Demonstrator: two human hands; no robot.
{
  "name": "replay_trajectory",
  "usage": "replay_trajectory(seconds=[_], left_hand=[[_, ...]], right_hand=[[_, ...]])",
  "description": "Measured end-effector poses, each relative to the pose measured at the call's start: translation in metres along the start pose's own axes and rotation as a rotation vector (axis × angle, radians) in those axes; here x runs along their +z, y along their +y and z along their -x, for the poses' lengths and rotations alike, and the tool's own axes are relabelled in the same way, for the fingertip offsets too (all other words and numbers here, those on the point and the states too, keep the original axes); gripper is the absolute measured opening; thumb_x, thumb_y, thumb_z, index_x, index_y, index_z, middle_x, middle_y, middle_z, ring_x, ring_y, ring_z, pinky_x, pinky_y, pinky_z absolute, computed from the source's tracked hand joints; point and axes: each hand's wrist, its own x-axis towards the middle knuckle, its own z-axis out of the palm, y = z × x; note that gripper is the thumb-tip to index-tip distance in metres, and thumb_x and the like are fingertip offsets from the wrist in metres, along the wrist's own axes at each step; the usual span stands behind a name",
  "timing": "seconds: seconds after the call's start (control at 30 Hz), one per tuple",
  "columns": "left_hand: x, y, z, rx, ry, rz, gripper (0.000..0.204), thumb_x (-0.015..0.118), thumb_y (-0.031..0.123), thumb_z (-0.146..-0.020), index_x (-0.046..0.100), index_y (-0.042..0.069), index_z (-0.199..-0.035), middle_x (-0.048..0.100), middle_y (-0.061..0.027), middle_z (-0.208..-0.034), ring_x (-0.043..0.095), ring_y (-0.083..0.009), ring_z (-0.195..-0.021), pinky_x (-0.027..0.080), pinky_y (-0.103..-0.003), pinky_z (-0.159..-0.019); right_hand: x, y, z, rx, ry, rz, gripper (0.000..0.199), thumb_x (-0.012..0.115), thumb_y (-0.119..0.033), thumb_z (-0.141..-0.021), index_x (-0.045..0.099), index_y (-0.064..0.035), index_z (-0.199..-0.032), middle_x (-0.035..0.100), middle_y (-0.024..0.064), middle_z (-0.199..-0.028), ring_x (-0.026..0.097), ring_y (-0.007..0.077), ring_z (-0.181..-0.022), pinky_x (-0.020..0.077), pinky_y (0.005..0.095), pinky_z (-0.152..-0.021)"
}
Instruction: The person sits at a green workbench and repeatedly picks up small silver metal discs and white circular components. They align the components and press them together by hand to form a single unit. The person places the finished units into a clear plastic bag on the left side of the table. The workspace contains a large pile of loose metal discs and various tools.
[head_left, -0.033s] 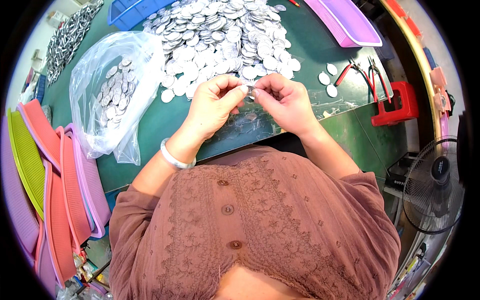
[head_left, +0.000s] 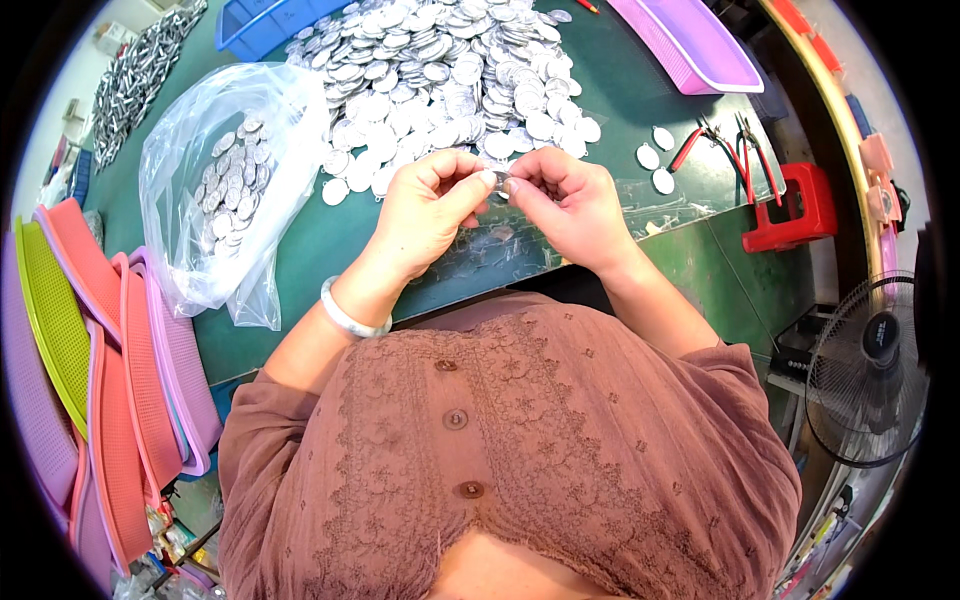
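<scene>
Head view: both hands (head_left: 500, 205) pinch silver disc (head_left: 500, 183).

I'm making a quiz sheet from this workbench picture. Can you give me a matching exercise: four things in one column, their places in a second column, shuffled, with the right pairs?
Things:
1. clear plastic bag
2. red-handled pliers
3. purple tray
4. small silver disc

Places:
A. pinched between the left hand and the right hand
B. far right part of the green table
C. left of the hands, holding discs
D. right of the hands, near the table edge

Pairs: 1-C, 2-D, 3-B, 4-A
</scene>
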Motion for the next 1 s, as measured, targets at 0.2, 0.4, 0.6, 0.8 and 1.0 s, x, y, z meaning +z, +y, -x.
replay_trajectory(seconds=[0.2, 0.4, 0.6, 0.8, 1.0], left_hand=[[0.001, 0.006, 0.005, 0.038, 0.002, 0.005, 0.017, 0.057, 0.01, -0.082, 0.059, -0.001, -0.095, 0.06, -0.003, -0.078, 0.056, -0.0082, -0.067, 0.045, -0.02, -0.058], [-0.002, 0.006, 0.01, 0.115, -0.005, -0.051, 0.017, 0.056, 0.007, -0.083, 0.059, -0.002, -0.097, 0.061, -0.0045, -0.081, 0.057, -0.0088, -0.069, 0.047, -0.021, -0.061], [-0.004, 0.001, 0.012, 0.21, -0.024, -0.069, 0.017, 0.055, 0.004, -0.083, 0.059, -0.002, -0.099, 0.061, -0.0049, -0.083, 0.057, -0.0094, -0.072, 0.048, -0.021, -0.064], [-0.005, -0.002, 0.014, 0.302, -0.035, -0.08, 0.02, 0.053, 0.002, -0.083, 0.057, -0.002, -0.102, 0.058, -0.0067, -0.092, 0.058, -0.0111, -0.078, 0.049, -0.023, -0.069], [-0.005, 0.002, 0.017, 0.347, -0.053, -0.102, 0.022, 0.05, -0.001, -0.084, 0.056, -0.003, -0.104, 0.055, -0.0089, -0.101, 0.057, -0.0131, -0.082, 0.049, -0.024, -0.072]], right_hand=[[0.003, -0.007, 0.002, -0.184, 0.049, 0.139, 0.004, 0.059, -0.003, -0.076, 0.057, -0.0002, -0.077, 0.055, 0.0027, -0.061, 0.047, 0.0056, -0.052, 0.0391, 0.0215, -0.047], [0.006, -0.013, 0.004, -0.337, 0.075, 0.288, 0.005, 0.059, -0.002, -0.073, 0.057, -0.0024, -0.076, 0.055, 0.0078, -0.064, 0.054, 0.0183, -0.053, 0.0415, 0.0271, -0.048], [0.007, -0.009, 0.004, -0.525, 0.101, 0.403, 0.008, 0.061, -0.001, -0.07, 0.056, -0.0035, -0.076, 0.055, 0.0096, -0.066, 0.055, 0.0256, -0.058, 0.0427, 0.0315, -0.049], [0.008, -0.01, 0.003, -0.657, 0.131, 0.472, 0.009, 0.061, 0.0, -0.069, 0.056, -0.0029, -0.076, 0.054, 0.01, -0.066, 0.054, 0.0265, -0.058, 0.0429, 0.0322, -0.049], [0.009, -0.009, 0.004, -0.692, 0.139, 0.491, 0.01, 0.062, 0.0, -0.069, 0.057, -0.0031, -0.077, 0.054, 0.0096, -0.066, 0.054, 0.0261, -0.058, 0.043, 0.0322, -0.049]])
